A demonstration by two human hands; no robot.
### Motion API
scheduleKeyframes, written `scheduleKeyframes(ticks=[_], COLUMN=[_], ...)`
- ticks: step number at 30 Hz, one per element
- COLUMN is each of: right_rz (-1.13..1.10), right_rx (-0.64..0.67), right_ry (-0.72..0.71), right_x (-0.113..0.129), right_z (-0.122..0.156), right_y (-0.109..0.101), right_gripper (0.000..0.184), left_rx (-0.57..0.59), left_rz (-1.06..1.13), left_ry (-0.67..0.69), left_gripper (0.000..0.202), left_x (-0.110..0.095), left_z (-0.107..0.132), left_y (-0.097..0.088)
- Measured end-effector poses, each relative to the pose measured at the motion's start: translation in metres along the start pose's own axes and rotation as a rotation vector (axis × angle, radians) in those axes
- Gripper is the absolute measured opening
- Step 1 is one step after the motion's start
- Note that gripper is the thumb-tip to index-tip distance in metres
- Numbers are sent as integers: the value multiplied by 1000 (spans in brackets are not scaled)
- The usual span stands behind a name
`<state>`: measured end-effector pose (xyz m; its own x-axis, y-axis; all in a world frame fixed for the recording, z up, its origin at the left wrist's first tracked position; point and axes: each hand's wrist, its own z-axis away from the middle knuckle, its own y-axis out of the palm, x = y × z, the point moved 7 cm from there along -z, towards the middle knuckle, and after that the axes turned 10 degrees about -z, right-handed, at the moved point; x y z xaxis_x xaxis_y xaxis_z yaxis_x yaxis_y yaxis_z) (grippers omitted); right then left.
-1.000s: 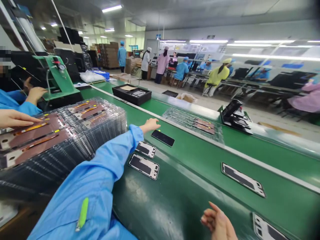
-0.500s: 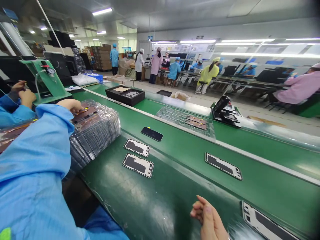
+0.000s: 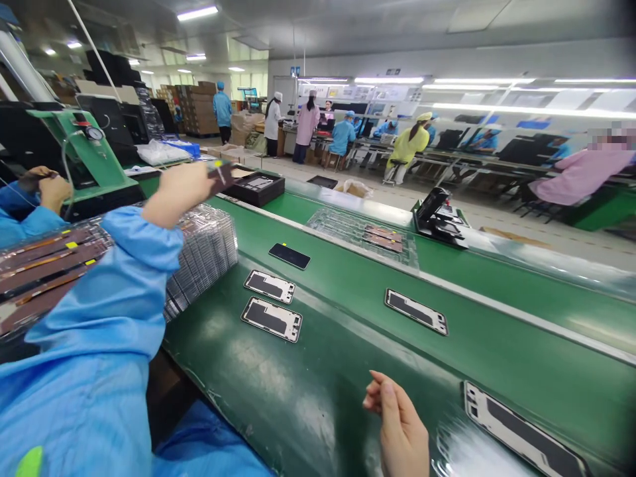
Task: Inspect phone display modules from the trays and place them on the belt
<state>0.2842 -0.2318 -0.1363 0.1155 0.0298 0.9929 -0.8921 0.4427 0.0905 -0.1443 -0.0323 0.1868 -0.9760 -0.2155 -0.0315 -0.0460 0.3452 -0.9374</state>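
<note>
My left hand [image 3: 181,189], slightly blurred, is closed on the edge of a thin brown phone screen [image 3: 221,177] with a yellow tab. It holds the screen above the stack of clear plastic trays [image 3: 209,248]. Low over the green belt, my right hand [image 3: 400,421] has its fingers loosely curled, with nothing seen in them. Two phone frames [image 3: 271,286] with pale and black inner faces lie side by side left of it. Behind them rests a dark phone screen [image 3: 289,256]. Another frame [image 3: 416,310] lies farther right, and one more frame [image 3: 521,430] is at the lower right.
A clear tray [image 3: 342,232] with brown screens and a black box [image 3: 258,187] stand beyond the metal rail. A black fixture [image 3: 440,218] is at the far edge. At left, a co-worker's hands [image 3: 52,189] are beside a green press [image 3: 84,156]. More people work behind.
My left hand has risen from the tray stack and moved right, carrying a brown phone screen. The frames and dark screen on the belt have shifted left in view. My right hand stays loosely curled.
</note>
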Motion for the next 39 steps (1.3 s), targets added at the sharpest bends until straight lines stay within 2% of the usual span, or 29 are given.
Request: scheduleKeyframes(ticks=[2, 3, 5, 6, 7, 9, 10, 12, 16, 18, 21, 23, 24, 26, 28, 30, 32, 34, 36, 39], right_rz=[43, 59, 46, 14, -29, -106, -120, -85, 19, 155, 443, 514, 493, 381, 277, 239, 254, 298, 390, 654], right_rx=[20, 29, 43, 51, 53, 57, 56, 59, 48, -31, -162, -90, -10, 118, 123, 84, 87, 141, 173, 95], right_ry=[0, -3, -8, -10, -15, -36, -59, -116, -231, -409, -797, -960, -986, -926, -771, -611, -510, -465, -523, -828], right_x=[4, 6, 12, 16, 20, 30, 36, 46, 55, 63, 81, 88, 91, 95, 96, 92, 86, 81, 80, 87], right_z=[2, 3, 5, 6, 6, 6, 4, -1, -11, -8, 15, 33, 39, 44, 34, 17, 0, -11, -13, 6], right_y=[2, 3, 4, 6, 8, 12, 15, 20, 27, 28, 44, 63, 71, 79, 73, 63, 55, 54, 56, 65], right_gripper=[59, 57, 53, 51, 52, 54, 53, 46, 32, 23, 23, 24, 22, 18, 13, 10, 11, 9, 8, 17], left_rx=[5, 42, 235, 389, 549, 832, 924, 1050, 1209, 1239, 1109, 996, 962, 963, 1059, 1213, 1337, 1379, 1364, 1316], left_rz=[56, 120, 519, 703, 838, 1031, 1114, 1260, 1383, 1375, 1367, 1361, 1355, 1356, 1362, 1335, 1297, 1280, 1275, 1266], left_ry=[111, 217, 539, 626, 655, 586, 543, 418, 242, 177, 120, 103, 95, 103, 151, 211, 257, 283, 294, 277], left_gripper=[38, 35, 29, 25, 25, 28, 30, 36, 53, 57, 54, 49, 46, 44, 45, 48, 51, 49, 46, 42], left_x=[-46, -74, -133, -155, -171, -189, -194, -197, -202, -202, -199, -197, -196, -197, -199, -201, -200, -197, -196, -196], left_z=[31, 54, 114, 147, 179, 231, 250, 273, 289, 292, 284, 273, 267, 261, 263, 273, 285, 293, 295, 295], left_y=[14, 27, 58, 77, 97, 137, 153, 178, 203, 208, 215, 220, 223, 227, 227, 225, 221, 217, 214, 213])
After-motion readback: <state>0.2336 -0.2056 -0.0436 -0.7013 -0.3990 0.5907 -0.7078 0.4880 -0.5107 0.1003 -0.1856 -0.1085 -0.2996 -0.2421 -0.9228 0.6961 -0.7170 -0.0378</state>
